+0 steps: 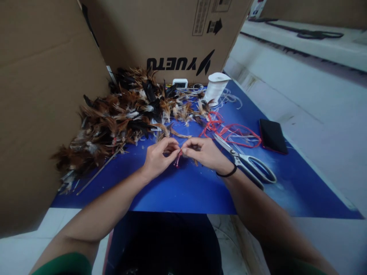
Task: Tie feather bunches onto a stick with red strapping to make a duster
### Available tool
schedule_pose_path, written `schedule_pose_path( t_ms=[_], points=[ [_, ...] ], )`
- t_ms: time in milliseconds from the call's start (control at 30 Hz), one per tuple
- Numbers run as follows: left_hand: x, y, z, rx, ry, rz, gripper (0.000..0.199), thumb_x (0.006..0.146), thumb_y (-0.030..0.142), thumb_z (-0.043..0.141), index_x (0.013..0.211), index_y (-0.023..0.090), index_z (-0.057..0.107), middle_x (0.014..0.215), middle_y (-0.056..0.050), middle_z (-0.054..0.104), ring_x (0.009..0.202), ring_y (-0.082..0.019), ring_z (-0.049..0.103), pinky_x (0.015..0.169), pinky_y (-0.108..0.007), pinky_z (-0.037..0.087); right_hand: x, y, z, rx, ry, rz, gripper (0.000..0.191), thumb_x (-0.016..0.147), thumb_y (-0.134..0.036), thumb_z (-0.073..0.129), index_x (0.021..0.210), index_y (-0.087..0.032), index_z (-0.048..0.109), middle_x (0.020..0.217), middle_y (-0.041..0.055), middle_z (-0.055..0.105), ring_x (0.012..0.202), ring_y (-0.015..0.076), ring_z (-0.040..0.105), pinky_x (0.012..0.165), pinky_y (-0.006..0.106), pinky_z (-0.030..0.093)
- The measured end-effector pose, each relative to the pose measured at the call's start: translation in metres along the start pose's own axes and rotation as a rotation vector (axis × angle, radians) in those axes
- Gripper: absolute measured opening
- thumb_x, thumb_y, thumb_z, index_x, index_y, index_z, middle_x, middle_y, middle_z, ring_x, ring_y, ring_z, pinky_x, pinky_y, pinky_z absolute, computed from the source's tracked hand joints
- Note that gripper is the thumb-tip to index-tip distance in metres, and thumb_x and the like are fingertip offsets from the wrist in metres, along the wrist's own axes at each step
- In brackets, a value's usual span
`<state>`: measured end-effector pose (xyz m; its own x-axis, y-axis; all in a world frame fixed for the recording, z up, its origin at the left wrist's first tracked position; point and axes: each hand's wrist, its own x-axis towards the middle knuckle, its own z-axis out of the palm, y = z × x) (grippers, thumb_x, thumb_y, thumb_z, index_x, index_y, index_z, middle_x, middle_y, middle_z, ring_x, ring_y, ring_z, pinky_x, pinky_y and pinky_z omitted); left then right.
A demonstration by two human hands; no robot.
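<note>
Both hands pinched on 1 small red-wrapped bundle, mid-table.

Your left hand (158, 157) and right hand (205, 152) meet fingertip to fingertip over the blue table (183, 191), each clenched on the red-wrapped bundle (178, 157) between them. The feather pile (114, 118) lies just beyond your left hand; the scissors (246, 162) rest beside your right wrist, with red cord (232, 133), a white spool (215, 88) and a black phone (273, 136) farther out.

left hand (157, 157), right hand (204, 152), fingertips pinched together
</note>
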<state>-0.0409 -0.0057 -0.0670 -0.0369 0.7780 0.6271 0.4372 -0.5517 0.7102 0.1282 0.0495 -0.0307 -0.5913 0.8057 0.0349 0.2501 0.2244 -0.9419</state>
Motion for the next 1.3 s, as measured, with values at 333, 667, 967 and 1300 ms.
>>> schedule_pose_path(
  t_ms=[333,667,967,1300],
  points=[
    [-0.0006,-0.0004,-0.0002,0.025,0.006,0.049,0.020,0.080,0.015,0.067,0.098,0.017,0.059,0.081,0.000,0.070,0.069,-0.008,0.070,0.066,-0.016,0.058,-0.0003,-0.0049,0.0013,0.127,-0.041,0.127,0.018,0.072,-0.033,0.065,0.073,-0.016,0.063,0.051,-0.0031,0.058,0.037,0.0056,0.045,0.039,0.019,0.036],
    [-0.0016,-0.0019,-0.0008,0.082,0.001,0.111,0.019,0.081,0.014,0.065,0.099,0.018,0.059,0.082,0.001,0.070,0.071,-0.008,0.069,0.068,-0.015,0.058,-0.0002,-0.0054,-0.0001,0.113,-0.065,0.096,0.013,0.073,-0.028,0.063,0.072,-0.015,0.062,0.049,-0.0051,0.055,0.037,0.0047,0.044,0.037,0.018,0.033],
    [-0.0008,-0.0023,-0.0007,0.078,-0.010,0.098,0.019,0.082,0.016,0.065,0.099,0.018,0.057,0.082,0.000,0.070,0.072,-0.009,0.070,0.068,-0.016,0.058,-0.0002,0.0004,0.0025,0.099,-0.057,0.064,0.004,0.071,-0.020,0.057,0.069,-0.017,0.056,0.045,-0.0079,0.051,0.034,0.0057,0.046,0.038,0.018,0.036],
    [0.0008,0.0000,-0.0028,0.029,-0.024,-0.010,0.017,0.084,0.013,0.061,0.099,0.019,0.057,0.077,0.001,0.066,0.068,-0.008,0.067,0.066,-0.017,0.056,-0.0002,-0.0006,0.0016,0.048,-0.071,0.046,0.003,0.071,-0.018,0.055,0.068,-0.018,0.054,0.044,-0.0080,0.050,0.034,0.0065,0.048,0.038,0.018,0.037]
  ],
)
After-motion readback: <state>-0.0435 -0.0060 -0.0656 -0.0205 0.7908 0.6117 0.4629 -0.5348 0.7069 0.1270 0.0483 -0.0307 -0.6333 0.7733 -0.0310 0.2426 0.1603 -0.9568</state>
